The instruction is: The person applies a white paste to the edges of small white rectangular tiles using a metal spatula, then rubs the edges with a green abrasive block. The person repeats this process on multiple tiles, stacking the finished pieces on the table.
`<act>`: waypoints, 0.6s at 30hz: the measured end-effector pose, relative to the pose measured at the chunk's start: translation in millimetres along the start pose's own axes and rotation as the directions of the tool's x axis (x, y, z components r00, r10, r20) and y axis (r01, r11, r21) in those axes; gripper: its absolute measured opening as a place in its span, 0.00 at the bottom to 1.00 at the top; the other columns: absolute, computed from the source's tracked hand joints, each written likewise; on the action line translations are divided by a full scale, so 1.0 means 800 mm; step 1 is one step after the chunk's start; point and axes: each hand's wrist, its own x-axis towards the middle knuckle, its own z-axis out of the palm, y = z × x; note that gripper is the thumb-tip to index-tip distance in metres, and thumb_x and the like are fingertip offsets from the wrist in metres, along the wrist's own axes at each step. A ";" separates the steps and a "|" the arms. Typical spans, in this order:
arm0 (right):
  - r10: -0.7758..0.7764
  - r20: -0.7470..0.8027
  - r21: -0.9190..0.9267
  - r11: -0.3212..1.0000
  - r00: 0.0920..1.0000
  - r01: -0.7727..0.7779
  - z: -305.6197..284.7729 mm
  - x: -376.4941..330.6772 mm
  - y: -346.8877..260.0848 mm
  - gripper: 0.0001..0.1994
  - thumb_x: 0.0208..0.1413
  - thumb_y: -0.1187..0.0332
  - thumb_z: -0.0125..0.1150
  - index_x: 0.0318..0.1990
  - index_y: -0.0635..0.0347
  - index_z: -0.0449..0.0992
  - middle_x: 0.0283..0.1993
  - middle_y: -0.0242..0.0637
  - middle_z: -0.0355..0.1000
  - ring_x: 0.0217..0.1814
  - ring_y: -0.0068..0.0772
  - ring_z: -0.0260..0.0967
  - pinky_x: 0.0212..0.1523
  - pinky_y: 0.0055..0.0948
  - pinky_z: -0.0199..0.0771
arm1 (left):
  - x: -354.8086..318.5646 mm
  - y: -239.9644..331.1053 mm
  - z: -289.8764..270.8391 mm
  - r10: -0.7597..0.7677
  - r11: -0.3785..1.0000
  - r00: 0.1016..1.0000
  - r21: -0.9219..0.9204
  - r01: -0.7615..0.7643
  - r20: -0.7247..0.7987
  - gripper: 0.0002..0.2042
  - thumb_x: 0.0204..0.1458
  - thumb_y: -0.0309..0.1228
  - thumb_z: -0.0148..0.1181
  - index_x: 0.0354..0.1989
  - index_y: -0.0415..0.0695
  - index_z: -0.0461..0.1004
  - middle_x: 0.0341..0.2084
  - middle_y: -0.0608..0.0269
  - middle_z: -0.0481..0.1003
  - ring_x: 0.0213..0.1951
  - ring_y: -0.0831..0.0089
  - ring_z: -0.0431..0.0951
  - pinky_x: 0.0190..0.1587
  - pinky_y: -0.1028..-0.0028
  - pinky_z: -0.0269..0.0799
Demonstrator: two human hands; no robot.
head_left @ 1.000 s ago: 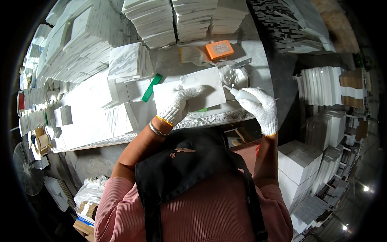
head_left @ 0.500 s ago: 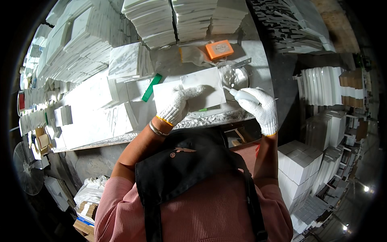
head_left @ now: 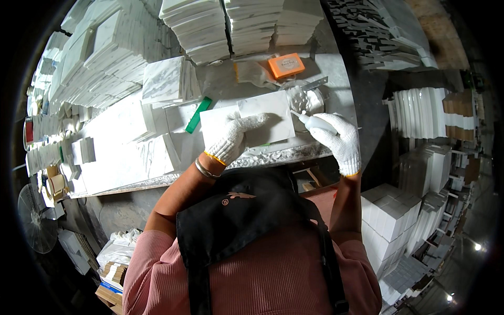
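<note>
My left hand (head_left: 227, 137), in a white knit glove, grips a white marble tile (head_left: 270, 131), thumb stretched across its face and the other fingers hidden. A second pale tile (head_left: 211, 119) shows at the left, partly covered by the hand; how the two are joined or stacked I cannot tell. In my gloved right hand (head_left: 342, 140) is a whitish squeeze bottle (head_left: 319, 124), its narrow nozzle pointing left at the tile's right edge. Just beyond the nozzle sits a round container (head_left: 315, 100) with white lumpy material and a flat metal blade (head_left: 316, 83) across it.
An orange box (head_left: 286, 65) and a crumpled glove (head_left: 254, 73) lie farther back on the table. A green strip (head_left: 198, 115) rests left of the tiles. Tall marble tile stacks (head_left: 194, 29) line the back, with more tiles (head_left: 121, 157) at the left.
The held tile's far edge has dipped slightly toward me. Both hands keep nearly the same places, and the bottle's nozzle stays by the tile's right edge.
</note>
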 end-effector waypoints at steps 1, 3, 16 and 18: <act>0.007 -0.006 0.004 1.000 1.000 -0.007 0.000 0.000 0.001 0.15 0.49 0.70 0.67 0.44 0.64 0.79 0.40 0.38 0.76 0.42 0.29 0.74 0.44 0.27 0.71 | 0.000 0.000 0.000 0.001 1.000 1.000 -0.007 -0.001 0.002 0.11 0.56 0.26 0.59 0.46 0.37 0.78 0.41 0.60 0.80 0.41 0.72 0.79 0.45 0.73 0.74; 0.025 -0.021 0.008 1.000 0.999 -0.025 0.001 0.000 0.003 0.14 0.49 0.68 0.69 0.44 0.61 0.80 0.40 0.38 0.76 0.44 0.33 0.74 0.45 0.29 0.72 | 0.000 -0.003 -0.001 0.017 1.000 1.000 -0.021 -0.017 0.006 0.11 0.56 0.26 0.59 0.46 0.37 0.77 0.41 0.60 0.80 0.41 0.72 0.79 0.45 0.73 0.74; 0.177 -0.354 0.472 0.881 0.918 0.012 -0.032 0.024 0.113 0.15 0.53 0.71 0.66 0.48 0.62 0.75 0.40 0.31 0.73 0.40 0.19 0.69 0.40 0.20 0.70 | 0.020 -0.038 -0.053 0.136 0.952 0.991 0.280 -0.126 -0.014 0.11 0.55 0.23 0.58 0.46 0.36 0.77 0.39 0.60 0.79 0.40 0.72 0.79 0.44 0.74 0.75; 0.157 -0.403 0.394 0.919 0.902 0.016 -0.037 0.038 0.152 0.14 0.53 0.71 0.67 0.46 0.63 0.76 0.42 0.32 0.73 0.44 0.21 0.68 0.48 0.23 0.67 | 0.017 -0.019 -0.027 -0.052 0.998 0.993 0.026 0.055 -0.110 0.10 0.54 0.24 0.58 0.45 0.37 0.77 0.38 0.60 0.79 0.39 0.70 0.79 0.44 0.72 0.75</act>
